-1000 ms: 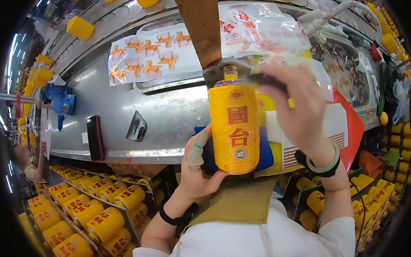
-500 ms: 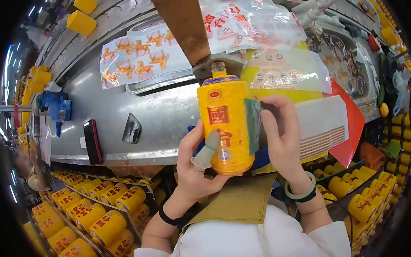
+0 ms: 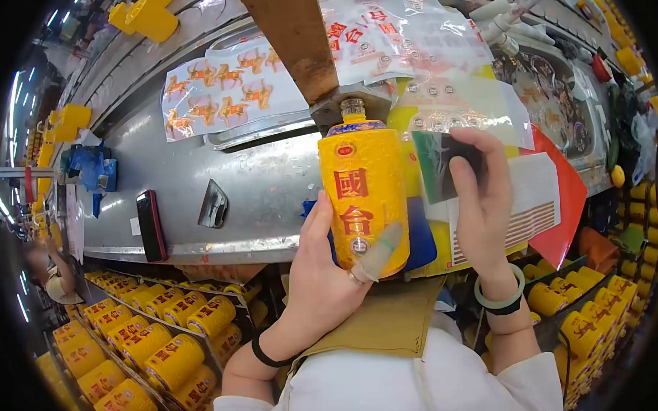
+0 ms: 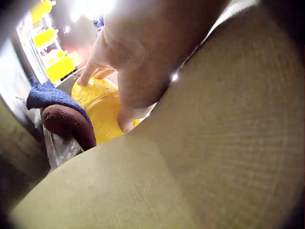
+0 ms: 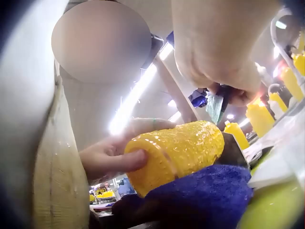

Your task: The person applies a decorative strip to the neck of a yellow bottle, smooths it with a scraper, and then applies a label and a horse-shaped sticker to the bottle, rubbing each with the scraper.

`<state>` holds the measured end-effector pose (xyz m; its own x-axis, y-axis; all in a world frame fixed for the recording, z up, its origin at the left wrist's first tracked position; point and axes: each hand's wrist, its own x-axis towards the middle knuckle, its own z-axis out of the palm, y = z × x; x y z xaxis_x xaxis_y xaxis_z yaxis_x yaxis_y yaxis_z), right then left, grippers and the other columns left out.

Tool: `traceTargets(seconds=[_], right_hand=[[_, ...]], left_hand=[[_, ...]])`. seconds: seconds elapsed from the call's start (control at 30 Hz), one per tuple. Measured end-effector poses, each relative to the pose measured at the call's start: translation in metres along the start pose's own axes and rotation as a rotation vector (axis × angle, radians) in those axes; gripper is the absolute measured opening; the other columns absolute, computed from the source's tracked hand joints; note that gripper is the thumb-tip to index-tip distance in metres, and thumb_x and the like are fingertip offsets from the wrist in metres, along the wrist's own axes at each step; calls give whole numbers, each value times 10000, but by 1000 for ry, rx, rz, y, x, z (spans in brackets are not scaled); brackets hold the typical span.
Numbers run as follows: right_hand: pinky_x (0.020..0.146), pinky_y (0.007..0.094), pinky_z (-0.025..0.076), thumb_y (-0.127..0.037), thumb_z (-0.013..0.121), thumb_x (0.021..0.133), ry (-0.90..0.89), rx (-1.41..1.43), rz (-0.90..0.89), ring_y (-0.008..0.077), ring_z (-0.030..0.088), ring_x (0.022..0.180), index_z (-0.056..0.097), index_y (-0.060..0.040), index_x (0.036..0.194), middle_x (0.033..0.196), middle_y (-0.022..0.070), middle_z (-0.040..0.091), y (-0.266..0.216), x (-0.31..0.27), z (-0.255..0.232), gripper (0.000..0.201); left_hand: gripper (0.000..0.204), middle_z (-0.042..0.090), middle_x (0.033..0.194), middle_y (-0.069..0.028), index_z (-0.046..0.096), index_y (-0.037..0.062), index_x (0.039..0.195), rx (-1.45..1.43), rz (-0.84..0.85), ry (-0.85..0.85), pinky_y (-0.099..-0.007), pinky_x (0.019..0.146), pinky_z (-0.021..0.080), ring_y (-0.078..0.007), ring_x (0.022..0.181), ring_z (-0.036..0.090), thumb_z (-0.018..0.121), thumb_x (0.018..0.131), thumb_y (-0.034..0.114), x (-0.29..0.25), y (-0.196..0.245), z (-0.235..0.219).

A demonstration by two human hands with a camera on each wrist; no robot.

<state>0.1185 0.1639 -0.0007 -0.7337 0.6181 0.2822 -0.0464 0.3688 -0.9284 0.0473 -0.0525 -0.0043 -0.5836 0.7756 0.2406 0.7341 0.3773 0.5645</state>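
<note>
A yellow textured bottle (image 3: 375,175) with red characters lies on a blue cloth (image 3: 421,238), its clear glass neck towards the wooden post. My left hand (image 3: 331,278) grips the bottle's lower end, the thumb in a pale cover across its front. To the right of the bottle, not touching it, my right hand (image 3: 485,207) pinches a dark pad with a green face (image 3: 436,165). In the right wrist view the bottle (image 5: 176,152) rests on the blue cloth (image 5: 209,191), with the left hand (image 5: 114,155) around its base and the right hand (image 5: 214,52) above.
A wooden post (image 3: 290,40) stands beyond the bottle. Decal sheets (image 3: 230,86) lie at the back, and a phone (image 3: 151,226) and dark scrap (image 3: 212,204) to the left. A red sheet (image 3: 561,204) is at right. Racks of yellow bottles (image 3: 171,363) stand below the table edge.
The right hand has moved away from the bottle's right side with the pad. The left hand has shifted its grip, its covered thumb now lower and further right across the bottle.
</note>
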Motion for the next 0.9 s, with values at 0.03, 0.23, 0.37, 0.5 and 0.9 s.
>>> traceTargets(seconds=[0.03, 0.23, 0.37, 0.5, 0.9], right_hand=[[971, 259, 475, -6, 595, 1017, -4, -2, -4, 142, 618, 1077, 584, -3, 1323, 1172, 70, 645, -4, 5, 0, 306], [926, 303, 521, 82, 640, 933, -328, -86, -177, 151, 663, 1080, 639, 1, 1294, 1109, 74, 679, -44, 35, 1, 370], [837, 361, 526, 40, 718, 860, -452, -425, -439, 279, 677, 936, 706, -32, 1194, 1033, 125, 712, -46, 50, 24, 342], [797, 376, 514, 40, 725, 831, -151, -549, -706, 287, 640, 878, 757, -61, 1078, 1016, 86, 751, -42, 73, 17, 269], [748, 305, 479, -73, 752, 790, -322, -221, -653, 154, 590, 886, 760, -199, 1040, 1159, -33, 748, -23, -97, -2, 280]], left_hand=[[638, 419, 1522, -254, 643, 137, 1432, -62, -57, 2, -470, 1130, 449, -425, 1382, 493, 866, 835, 175, -1, 0, 3], [1014, 547, 1481, -210, 462, 21, 1540, -724, -185, 225, -417, 1116, 458, -316, 1325, 592, 978, 672, 113, -7, -29, 23], [1243, 609, 1435, -224, 258, -19, 1627, -455, -22, 216, -436, 1113, 458, -289, 1288, 629, 995, 642, 159, -8, -37, 15], [1243, 595, 1463, -224, 247, -21, 1634, -480, -56, 210, -439, 1123, 454, -288, 1306, 621, 987, 654, 170, -5, -33, 14], [835, 537, 1458, -183, 571, 117, 1470, -341, 21, 407, -435, 1047, 537, -377, 1335, 557, 951, 727, 136, -30, -35, 26]])
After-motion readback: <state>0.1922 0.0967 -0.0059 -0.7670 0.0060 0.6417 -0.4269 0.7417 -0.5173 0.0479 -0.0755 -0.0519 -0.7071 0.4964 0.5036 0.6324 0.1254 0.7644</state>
